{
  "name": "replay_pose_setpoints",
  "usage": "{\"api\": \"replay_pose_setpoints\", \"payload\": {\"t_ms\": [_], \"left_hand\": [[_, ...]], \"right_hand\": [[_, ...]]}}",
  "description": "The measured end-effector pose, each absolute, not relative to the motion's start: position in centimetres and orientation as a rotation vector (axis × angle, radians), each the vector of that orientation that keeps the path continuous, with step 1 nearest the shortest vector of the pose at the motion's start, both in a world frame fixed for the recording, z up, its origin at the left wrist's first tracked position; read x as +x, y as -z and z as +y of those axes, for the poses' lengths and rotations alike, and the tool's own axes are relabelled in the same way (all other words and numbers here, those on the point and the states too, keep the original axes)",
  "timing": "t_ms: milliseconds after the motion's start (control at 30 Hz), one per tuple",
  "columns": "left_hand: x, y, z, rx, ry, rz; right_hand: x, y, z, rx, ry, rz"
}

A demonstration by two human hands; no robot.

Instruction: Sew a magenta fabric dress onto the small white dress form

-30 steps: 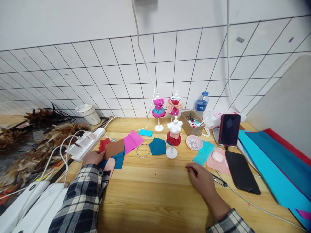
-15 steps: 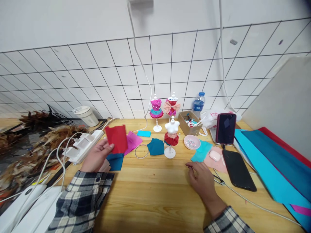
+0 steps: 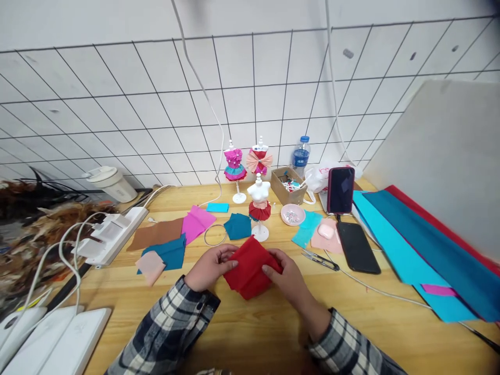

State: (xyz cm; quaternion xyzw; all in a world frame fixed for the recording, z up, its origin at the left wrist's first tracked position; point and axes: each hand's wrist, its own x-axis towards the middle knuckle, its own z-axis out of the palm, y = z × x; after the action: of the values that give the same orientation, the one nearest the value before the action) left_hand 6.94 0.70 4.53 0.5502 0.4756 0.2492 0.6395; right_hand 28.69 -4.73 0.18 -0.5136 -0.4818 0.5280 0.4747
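A red fabric square (image 3: 250, 268) sits just above the wooden table (image 3: 250, 333) in front of me, gripped from both sides. My left hand (image 3: 210, 266) pinches its left edge and my right hand (image 3: 287, 275) pinches its right edge. Just behind it stands a small white mannequin (image 3: 260, 208) wearing a red skirt. Scraps of brown (image 3: 156, 234), pink (image 3: 195, 223), teal (image 3: 167, 252) and peach (image 3: 150, 264) fabric lie to the left. Small scissors (image 3: 319, 259) lie to the right of my right hand.
Two dressed mannequins (image 3: 246, 166), a cardboard box (image 3: 288, 185), a water bottle (image 3: 300, 155) and a pink bead dish (image 3: 292, 214) stand at the back. A phone on a stand (image 3: 340, 190), a dark phone (image 3: 357, 246) and large fabric sheets (image 3: 422, 245) fill the right. A power strip (image 3: 113, 234) with cables lies left.
My left hand lifted the red fabric from the scrap pile and carried it to the centre. My right hand moved left and took hold of it too. The view shifted right.
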Motion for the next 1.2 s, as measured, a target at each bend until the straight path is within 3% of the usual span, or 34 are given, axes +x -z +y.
{"api": "replay_pose_setpoints", "payload": {"t_ms": [200, 600, 800, 1033, 1200], "left_hand": [[5.6, -3.5, 1.4, 1.22, -0.712, 1.209], [4.6, -3.6, -0.2, 1.007, -0.61, 1.014], [2.3, -5.1, -0.6, 1.892, -0.237, 1.379], [6.6, -3.4, 2.0, 2.404, -0.211, 1.635], [6.3, -1.1, 5.6, 2.341, -0.287, 1.783]], "right_hand": [[29.7, 0.8, -5.4, -1.379, -1.345, -1.241], [32.5, -1.0, -6.3, -1.328, -1.347, -1.51], [34.9, -0.6, -7.1, -1.463, -1.201, -1.802], [34.1, -1.9, -8.6, -1.64, -0.48, -2.137], [31.7, -1.6, -9.8, -1.361, -0.714, -2.436]]}}
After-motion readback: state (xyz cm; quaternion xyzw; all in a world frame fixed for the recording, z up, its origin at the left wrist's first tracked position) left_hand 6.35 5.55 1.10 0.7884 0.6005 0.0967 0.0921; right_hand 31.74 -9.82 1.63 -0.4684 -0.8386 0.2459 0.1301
